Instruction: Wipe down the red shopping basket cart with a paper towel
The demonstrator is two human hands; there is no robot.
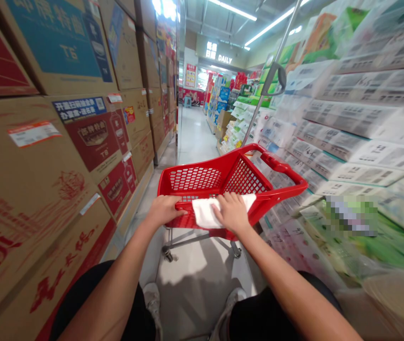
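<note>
A red plastic shopping cart (169, 177) with perforated basket walls stands in front of me, side-on, its handle (276, 163) to the right. My left hand (165, 210) is closed over the near rim at the cart's left part, thumb lying along the side. My right hand (233, 213) presses a folded white cloth (204, 212) against the near side, with its fingers bent over the rim. Part of the cloth is covered by that hand. I see no goods in the visible part of the basket. Grey legs with casters (167, 253) carry the cart.
Stacked cardboard cartons (77, 142) form a wall close on the left. Piled packs of paper goods (358, 118) rise close on the right, with a grey pole and clamp (275, 78) before them. The aisle floor (195, 128) runs ahead, between stacks.
</note>
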